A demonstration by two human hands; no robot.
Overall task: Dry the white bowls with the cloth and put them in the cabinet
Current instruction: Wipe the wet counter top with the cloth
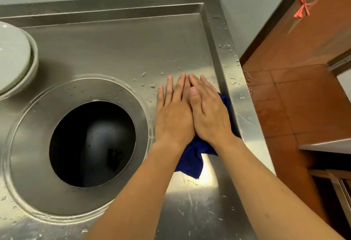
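I see both hands flat, palms down, fingers extended and together. My right hand (209,110) partly overlaps my left hand (173,114). Both forearms are bare and converge forward.

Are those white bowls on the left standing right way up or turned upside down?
Upside down. The white bowls show rounded undersides facing up, nested in a stack on the steel counter, partly cut off by the picture's edge.

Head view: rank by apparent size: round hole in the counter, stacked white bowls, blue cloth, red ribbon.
1. Round hole, largest.
2. White bowls, cut off by the frame edge, so true extent unsure.
3. Blue cloth, mostly hidden under both hands.
4. Red ribbon, smallest, also farthest away.
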